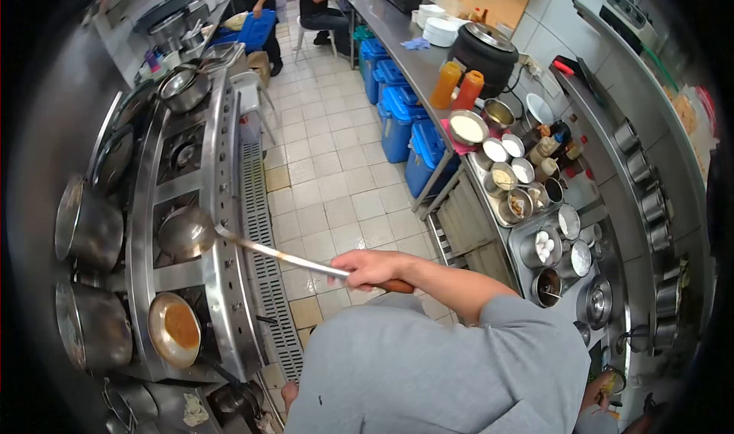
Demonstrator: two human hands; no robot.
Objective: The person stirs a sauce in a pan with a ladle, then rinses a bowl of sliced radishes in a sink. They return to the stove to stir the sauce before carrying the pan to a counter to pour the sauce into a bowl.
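As the right hand (367, 269) closes snugly round a long-handled metal utensil (283, 256), its rounded head hangs above the stove (164, 279), just beyond the pan (172, 351) with something brown (182, 325) in it. Down to the pan's right, the left hand (289, 394) peeks past the grey shirt (443, 365); its grip, can't tell.
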